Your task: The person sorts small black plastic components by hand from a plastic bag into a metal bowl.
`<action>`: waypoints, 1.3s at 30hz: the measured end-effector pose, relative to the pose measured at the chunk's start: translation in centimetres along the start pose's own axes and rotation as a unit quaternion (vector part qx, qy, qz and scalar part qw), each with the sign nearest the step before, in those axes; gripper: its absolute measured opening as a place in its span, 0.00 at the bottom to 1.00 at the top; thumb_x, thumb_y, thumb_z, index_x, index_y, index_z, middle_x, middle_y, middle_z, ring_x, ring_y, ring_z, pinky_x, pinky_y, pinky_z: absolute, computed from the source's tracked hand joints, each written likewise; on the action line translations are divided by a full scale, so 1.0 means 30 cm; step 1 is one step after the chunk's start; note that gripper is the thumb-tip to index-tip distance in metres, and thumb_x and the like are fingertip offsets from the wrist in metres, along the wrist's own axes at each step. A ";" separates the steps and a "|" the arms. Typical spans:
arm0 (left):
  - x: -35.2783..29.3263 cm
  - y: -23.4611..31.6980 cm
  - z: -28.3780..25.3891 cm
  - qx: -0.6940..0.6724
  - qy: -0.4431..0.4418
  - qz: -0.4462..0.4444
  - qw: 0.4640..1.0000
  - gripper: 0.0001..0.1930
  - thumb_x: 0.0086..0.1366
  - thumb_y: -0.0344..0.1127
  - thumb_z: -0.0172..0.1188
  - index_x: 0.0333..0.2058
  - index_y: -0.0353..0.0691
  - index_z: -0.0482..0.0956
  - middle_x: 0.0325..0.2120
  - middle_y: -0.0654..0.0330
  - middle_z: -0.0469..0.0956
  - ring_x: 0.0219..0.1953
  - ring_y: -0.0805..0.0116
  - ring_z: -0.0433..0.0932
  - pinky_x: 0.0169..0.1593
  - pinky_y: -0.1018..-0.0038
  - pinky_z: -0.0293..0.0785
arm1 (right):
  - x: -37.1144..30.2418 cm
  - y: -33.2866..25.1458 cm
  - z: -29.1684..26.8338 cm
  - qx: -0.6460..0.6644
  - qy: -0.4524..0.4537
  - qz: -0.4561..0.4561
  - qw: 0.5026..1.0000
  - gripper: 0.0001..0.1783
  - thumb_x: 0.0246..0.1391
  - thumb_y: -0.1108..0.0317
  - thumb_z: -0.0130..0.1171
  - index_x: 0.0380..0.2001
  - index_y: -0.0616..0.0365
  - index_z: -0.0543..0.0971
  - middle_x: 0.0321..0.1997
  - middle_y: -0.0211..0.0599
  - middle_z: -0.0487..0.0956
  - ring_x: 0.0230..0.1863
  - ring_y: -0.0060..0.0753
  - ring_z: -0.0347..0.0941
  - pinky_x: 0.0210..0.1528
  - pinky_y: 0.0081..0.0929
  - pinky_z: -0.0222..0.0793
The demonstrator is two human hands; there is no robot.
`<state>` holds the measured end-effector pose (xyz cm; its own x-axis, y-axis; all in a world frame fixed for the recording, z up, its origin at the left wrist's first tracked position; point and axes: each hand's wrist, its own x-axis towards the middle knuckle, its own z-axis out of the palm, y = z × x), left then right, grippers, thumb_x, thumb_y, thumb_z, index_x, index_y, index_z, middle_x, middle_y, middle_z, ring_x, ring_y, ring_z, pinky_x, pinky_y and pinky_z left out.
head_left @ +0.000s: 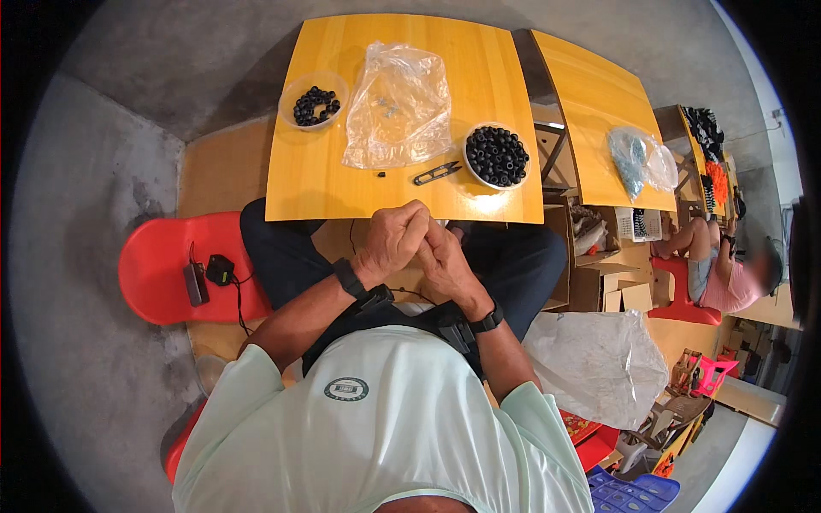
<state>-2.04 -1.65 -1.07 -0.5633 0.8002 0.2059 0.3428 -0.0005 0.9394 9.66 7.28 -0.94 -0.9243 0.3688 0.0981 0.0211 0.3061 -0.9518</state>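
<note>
My left hand (392, 243) and my right hand (446, 265) meet just in front of the near edge of the yellow wooden table (342, 201). Both are closed, fingertips together; whatever may be between them is hidden. Beyond them on the tabletop lie black thread snips (437, 173) and, to their left, one small black piece (381, 174). A round tub (471, 174) at the right is heaped with small black ring-like pieces (496, 156). Fewer such pieces (315, 106) sit in a clear tub (289, 90) at the far left. Between the tubs, a crumpled clear plastic bag (398, 120) holds a few tiny bits.
A red stool (162, 265) on my left carries a dark power pack and a cable. To the right stand a second table (590, 94) with plastic bags, cardboard boxes (616, 291) and a white sack (599, 359). Another person in pink (731, 286) sits farther right.
</note>
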 end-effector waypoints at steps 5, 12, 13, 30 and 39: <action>-0.004 0.021 0.012 -0.024 0.023 -0.018 0.999 0.12 0.67 0.35 0.50 0.26 0.35 0.73 0.17 0.48 0.73 0.21 0.51 0.76 0.26 0.65 0.70 | -0.004 -0.012 -0.001 0.011 0.001 -0.012 1.000 0.11 0.63 0.71 0.51 0.46 0.66 0.72 0.40 0.55 0.76 0.41 0.53 0.74 0.45 0.35 0.71; -0.001 0.004 0.003 -0.018 0.030 -0.011 0.999 0.13 0.67 0.35 0.50 0.26 0.34 0.73 0.17 0.47 0.72 0.21 0.51 0.77 0.26 0.66 0.70 | 0.006 0.001 0.010 0.023 0.014 -0.011 1.000 0.10 0.64 0.71 0.51 0.45 0.66 0.72 0.38 0.52 0.77 0.38 0.45 0.74 0.43 0.33 0.71; -0.002 0.004 0.000 -0.018 0.022 -0.013 0.999 0.13 0.67 0.35 0.50 0.26 0.34 0.73 0.17 0.47 0.72 0.21 0.50 0.77 0.26 0.66 0.70 | 0.008 0.005 0.012 0.029 0.009 -0.003 1.000 0.11 0.65 0.71 0.51 0.46 0.66 0.73 0.39 0.51 0.78 0.38 0.42 0.74 0.43 0.32 0.71; 0.004 0.027 -0.021 -0.053 0.022 -0.021 0.998 0.17 0.67 0.36 0.55 0.22 0.31 0.71 0.13 0.50 0.64 0.17 0.68 0.62 0.25 0.69 0.64 | 0.004 -0.035 0.037 0.069 0.037 -0.006 0.997 0.10 0.66 0.70 0.53 0.43 0.66 0.78 0.37 0.34 0.79 0.39 0.22 0.72 0.43 0.23 0.70; 0.002 -0.010 -0.028 -0.065 0.028 -0.034 0.997 0.15 0.68 0.35 0.55 0.24 0.31 0.72 0.14 0.52 0.65 0.18 0.71 0.63 0.25 0.70 0.64 | 0.012 -0.030 0.039 0.078 0.007 0.016 0.997 0.09 0.65 0.72 0.54 0.44 0.67 0.75 0.36 0.37 0.78 0.39 0.24 0.71 0.41 0.24 0.69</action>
<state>-2.80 -2.10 -1.11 -0.6245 0.7662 0.1515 0.2035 -0.0277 0.9787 8.86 6.11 -0.39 -0.9189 0.3884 0.0695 -0.0097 0.1540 -0.9880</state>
